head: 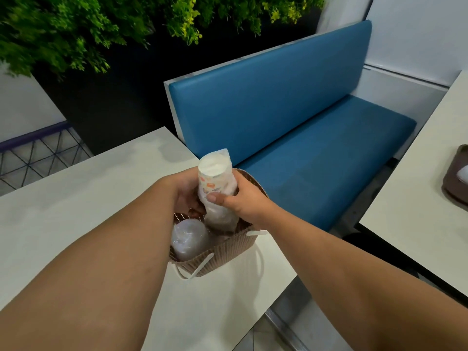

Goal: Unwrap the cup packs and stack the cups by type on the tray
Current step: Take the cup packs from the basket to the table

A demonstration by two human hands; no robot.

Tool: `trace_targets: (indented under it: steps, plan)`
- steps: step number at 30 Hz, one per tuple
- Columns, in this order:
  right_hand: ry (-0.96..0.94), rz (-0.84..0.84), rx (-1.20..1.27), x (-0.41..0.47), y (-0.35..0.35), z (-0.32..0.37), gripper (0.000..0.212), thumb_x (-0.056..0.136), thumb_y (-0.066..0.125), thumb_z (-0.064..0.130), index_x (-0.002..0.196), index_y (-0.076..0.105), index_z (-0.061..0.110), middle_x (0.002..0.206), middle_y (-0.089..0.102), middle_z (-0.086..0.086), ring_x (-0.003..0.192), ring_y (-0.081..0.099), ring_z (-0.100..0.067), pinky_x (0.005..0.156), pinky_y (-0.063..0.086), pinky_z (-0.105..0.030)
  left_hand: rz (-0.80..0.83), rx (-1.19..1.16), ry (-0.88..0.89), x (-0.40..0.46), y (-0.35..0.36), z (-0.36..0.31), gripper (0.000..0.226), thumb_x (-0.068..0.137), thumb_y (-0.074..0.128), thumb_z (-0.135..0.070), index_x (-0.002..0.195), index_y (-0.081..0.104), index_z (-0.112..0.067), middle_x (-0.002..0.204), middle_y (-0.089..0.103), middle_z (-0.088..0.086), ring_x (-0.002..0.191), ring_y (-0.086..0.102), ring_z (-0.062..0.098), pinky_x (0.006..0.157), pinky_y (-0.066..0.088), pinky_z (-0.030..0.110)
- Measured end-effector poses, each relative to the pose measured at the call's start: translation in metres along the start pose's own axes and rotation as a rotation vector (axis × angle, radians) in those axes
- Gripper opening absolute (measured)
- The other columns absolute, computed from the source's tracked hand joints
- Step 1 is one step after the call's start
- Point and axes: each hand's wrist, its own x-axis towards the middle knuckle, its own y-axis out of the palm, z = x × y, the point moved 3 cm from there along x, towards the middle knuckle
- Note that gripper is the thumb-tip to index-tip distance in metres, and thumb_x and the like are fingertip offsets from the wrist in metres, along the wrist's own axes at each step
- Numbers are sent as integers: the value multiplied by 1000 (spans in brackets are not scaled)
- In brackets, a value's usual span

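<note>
White bench [76,211] carries a brown ribbed basket [228,252] w/ a clear-wrapped cup pack [188,240] lying inside at 7 o'clock. I've got both hands clamped on a printed cup pack [215,178], upright above the basket: left hand [186,193] at 9, right hand [243,198] at 3.

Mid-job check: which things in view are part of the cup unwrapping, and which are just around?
Job:
printed cup pack, held by both hands, left hand, right hand
clear wrapped pack in the basket
brown basket

Just around:
blue bench
plants
brown tray on the neighbouring table
</note>
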Motion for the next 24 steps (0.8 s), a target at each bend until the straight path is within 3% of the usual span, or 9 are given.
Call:
trace_targets:
  steps: [4, 8, 11, 13, 16, 17, 19, 21, 24]
  plan:
    - [-1, 74, 265, 8, 6, -2, 47, 76, 83, 12, 115, 59, 24, 109, 71, 3, 99, 67, -7, 85, 56, -23, 29, -38, -15, 3, -4, 0, 63, 89, 39, -61, 123, 61, -12, 127, 60, 16, 106, 52, 32, 93, 43, 41]
    - [20, -56, 386, 19, 3, -2, 73, 50, 91, 34, 117, 62, 23, 112, 73, -2, 107, 68, -23, 99, 52, -48, 48, -78, -27, 0, -8, -4, 75, 88, 26, -75, 123, 63, -19, 125, 63, 19, 107, 60, 36, 97, 43, 45]
    - [-2, -81, 471, 21, -4, -1, 79, 49, 91, 32, 121, 62, 16, 114, 72, -6, 108, 68, -27, 98, 52, -49, 47, 1, -56, -8, -12, -7, 85, 83, 14, -84, 140, 45, -28, 132, 53, 26, 118, 54, 42, 106, 37, 51]
    - [-26, -105, 527, 18, -12, 3, 70, 54, 91, 23, 118, 63, 14, 111, 73, -6, 106, 69, -27, 92, 55, -42, -53, 26, -23, -17, -17, -13, 84, 84, 17, -82, 147, 34, -30, 126, 54, 28, 112, 58, 43, 101, 44, 51]
    - [-65, -98, 602, 11, -28, 19, 63, 62, 87, 10, 119, 61, 11, 104, 74, -4, 98, 71, -22, 75, 58, -31, -256, 129, 77, -31, -18, -29, 79, 87, 21, -79, 141, 43, -26, 110, 62, 20, 85, 66, 32, 76, 55, 41]
    - [-75, -90, 611, 8, -35, 24, 64, 62, 86, 10, 121, 61, 10, 104, 74, -3, 95, 72, -20, 73, 58, -29, -372, 226, 123, -33, -18, -36, 79, 88, 20, -78, 140, 46, -24, 115, 62, 16, 85, 65, 29, 76, 55, 40]
    - [-96, -67, 584, -1, -52, 37, 64, 62, 82, 18, 122, 61, 12, 106, 74, -2, 93, 72, -17, 72, 59, -29, -575, 366, 310, -39, -9, -53, 81, 88, 19, -77, 140, 50, -23, 133, 56, 7, 110, 59, 27, 95, 48, 44]
    - [-113, -71, 518, -12, -72, 45, 62, 64, 79, 27, 123, 61, 18, 110, 73, -1, 99, 71, -18, 78, 60, -36, -465, 302, 520, -42, 16, -65, 83, 81, 22, -81, 136, 53, -27, 137, 52, -6, 125, 49, 19, 104, 39, 40]
    - [-141, -133, 482, -36, -109, 49, 66, 67, 78, 32, 128, 58, 16, 116, 71, -6, 103, 69, -26, 80, 59, -42, -259, 271, 688, -42, 59, -69, 63, 74, 42, -83, 112, 62, -38, 129, 56, -12, 118, 55, 13, 101, 44, 40]
